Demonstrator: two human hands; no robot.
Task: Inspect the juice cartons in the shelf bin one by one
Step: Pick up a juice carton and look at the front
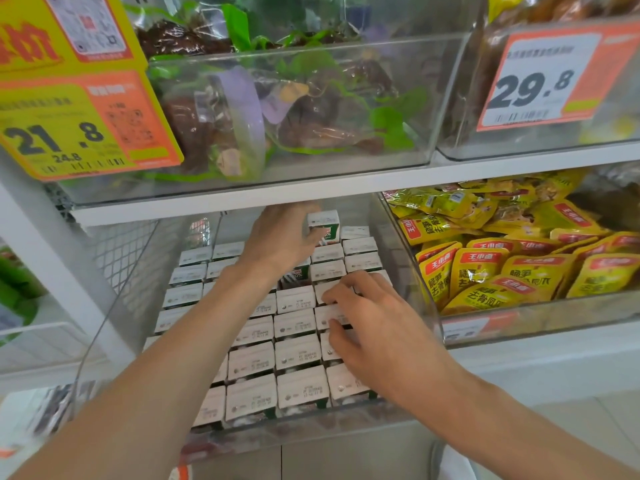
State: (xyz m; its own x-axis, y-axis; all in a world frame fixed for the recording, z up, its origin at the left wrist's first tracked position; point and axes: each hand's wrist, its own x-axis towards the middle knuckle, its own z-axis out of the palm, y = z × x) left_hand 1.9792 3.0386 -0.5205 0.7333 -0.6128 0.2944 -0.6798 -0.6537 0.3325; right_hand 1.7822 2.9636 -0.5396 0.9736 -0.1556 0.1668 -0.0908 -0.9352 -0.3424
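Across the centre of the frame, the clear shelf bin (294,427) is holding juice cartons (298,355) packed in tight rows, about five across. More than two dozen white tops are showing, and the two arms are hiding the rest, so I cannot tell the full count. Each carton is standing upright, long axis vertical, printed top facing up. One lifted carton (323,226) is standing above the pack at the back, also upright, its green face turned toward the camera. The left grip (280,237) is pinching it between thumb and fingers. Just below it, one slot (294,277) is gaping. The right grip (374,327) is lying open, fingers spread on carton tops at the bin's right side. Two price tags are hanging above: a yellow tag (69,129) at upper left and an orange tag (540,77) at upper right.
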